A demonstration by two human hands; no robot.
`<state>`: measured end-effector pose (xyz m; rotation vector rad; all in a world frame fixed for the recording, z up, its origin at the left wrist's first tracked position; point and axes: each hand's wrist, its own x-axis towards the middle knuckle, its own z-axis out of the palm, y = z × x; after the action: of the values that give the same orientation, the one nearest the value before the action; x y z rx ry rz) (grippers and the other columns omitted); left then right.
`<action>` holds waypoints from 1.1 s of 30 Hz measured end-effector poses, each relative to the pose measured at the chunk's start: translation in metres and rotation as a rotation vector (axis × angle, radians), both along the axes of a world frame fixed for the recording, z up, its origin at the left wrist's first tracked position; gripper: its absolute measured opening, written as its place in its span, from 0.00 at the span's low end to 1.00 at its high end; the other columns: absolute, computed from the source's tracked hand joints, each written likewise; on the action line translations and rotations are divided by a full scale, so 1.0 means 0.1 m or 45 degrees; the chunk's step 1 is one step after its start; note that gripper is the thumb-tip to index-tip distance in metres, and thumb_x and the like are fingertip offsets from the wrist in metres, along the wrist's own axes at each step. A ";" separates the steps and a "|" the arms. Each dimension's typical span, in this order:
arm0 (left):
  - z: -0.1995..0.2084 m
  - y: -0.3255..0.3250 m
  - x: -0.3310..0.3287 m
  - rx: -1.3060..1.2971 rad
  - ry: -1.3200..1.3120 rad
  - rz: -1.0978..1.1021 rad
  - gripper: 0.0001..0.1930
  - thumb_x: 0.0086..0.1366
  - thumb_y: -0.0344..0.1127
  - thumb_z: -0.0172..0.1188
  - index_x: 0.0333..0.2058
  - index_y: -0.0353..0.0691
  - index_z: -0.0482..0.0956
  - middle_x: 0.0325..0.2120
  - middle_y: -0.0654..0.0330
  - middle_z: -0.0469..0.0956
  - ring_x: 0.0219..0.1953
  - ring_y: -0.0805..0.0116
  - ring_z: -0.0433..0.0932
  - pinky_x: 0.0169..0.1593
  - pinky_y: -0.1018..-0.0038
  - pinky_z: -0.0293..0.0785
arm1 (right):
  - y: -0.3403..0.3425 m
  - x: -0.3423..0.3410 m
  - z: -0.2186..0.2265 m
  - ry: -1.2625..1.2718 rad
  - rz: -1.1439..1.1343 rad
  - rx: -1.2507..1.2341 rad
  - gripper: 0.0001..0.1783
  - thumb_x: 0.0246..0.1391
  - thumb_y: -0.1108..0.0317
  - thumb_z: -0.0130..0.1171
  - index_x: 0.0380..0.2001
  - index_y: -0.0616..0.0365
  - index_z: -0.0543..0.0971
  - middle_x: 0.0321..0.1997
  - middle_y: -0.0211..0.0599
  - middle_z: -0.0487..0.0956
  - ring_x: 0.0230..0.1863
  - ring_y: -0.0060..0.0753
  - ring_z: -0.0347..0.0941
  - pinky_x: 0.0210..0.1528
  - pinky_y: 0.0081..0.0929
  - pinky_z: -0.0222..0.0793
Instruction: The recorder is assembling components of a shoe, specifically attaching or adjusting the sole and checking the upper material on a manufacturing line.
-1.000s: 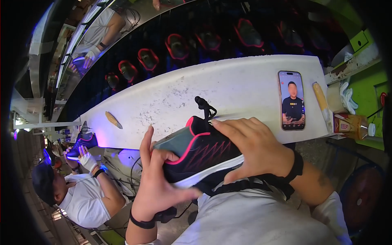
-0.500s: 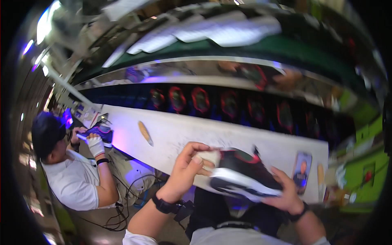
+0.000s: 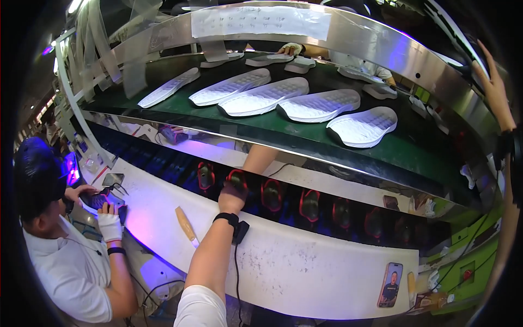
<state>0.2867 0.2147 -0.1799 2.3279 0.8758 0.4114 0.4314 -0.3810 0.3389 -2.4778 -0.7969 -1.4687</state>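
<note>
My left hand [image 3: 233, 199] reaches over the white bench to a dark, red-rimmed shoe upper [image 3: 236, 180] on the lower black conveyor. The fingers are closed about its near end, partly lost in shadow. Another person's forearm [image 3: 260, 158] comes from the far side toward the same spot; that hand is hidden. High at the right edge, my right hand [image 3: 493, 87] holds a dark shoe with a white sole [image 3: 451, 24], cut off by the dark rim. More red-rimmed uppers [image 3: 271, 195] stand in a row along the conveyor.
White soles [image 3: 264, 97] lie on the raised green belt [image 3: 180, 101], behind its metal edge. A wooden-handled tool [image 3: 185, 222] and a phone [image 3: 390, 284] lie on the bench [image 3: 305, 267]. At left a co-worker [image 3: 71, 261] handles a shoe [image 3: 98, 200]. A cable hangs from my left wrist.
Both hands held the shoe over the bench before. My left hand has let go and moved forward to the conveyor. My right hand has carried the shoe up to the far right. The view has shifted.
</note>
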 end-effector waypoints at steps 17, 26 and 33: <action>-0.05 0.10 0.07 0.138 0.140 -0.061 0.42 0.59 0.61 0.63 0.58 0.32 0.62 0.38 0.37 0.82 0.44 0.38 0.82 0.48 0.51 0.79 | 0.18 -0.22 -0.12 0.210 -0.649 0.037 0.36 0.59 0.42 0.55 0.65 0.49 0.72 0.60 0.51 0.77 0.62 0.55 0.72 0.63 0.45 0.67; 0.21 0.25 -0.30 -1.345 -0.973 0.325 0.19 0.67 0.41 0.62 0.54 0.40 0.75 0.41 0.57 0.80 0.39 0.61 0.83 0.35 0.62 0.83 | 2.12 -0.90 -1.05 -0.344 0.623 -0.204 0.23 0.50 0.76 0.60 0.52 0.60 0.77 0.57 0.49 0.75 0.61 0.53 0.70 0.64 0.44 0.65; 0.46 -0.52 -1.49 -2.014 -1.052 -0.082 0.19 0.69 0.39 0.55 0.52 0.31 0.75 0.46 0.53 0.82 0.46 0.62 0.82 0.54 0.66 0.77 | 4.74 -0.77 -2.00 0.360 0.866 -0.582 0.42 0.56 0.51 0.58 0.65 0.70 0.64 0.64 0.63 0.69 0.68 0.60 0.63 0.69 0.47 0.59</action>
<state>0.1381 0.1628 -0.1344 0.6045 0.3694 0.3646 0.3543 0.0932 0.1391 -2.2277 -1.8249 -0.7387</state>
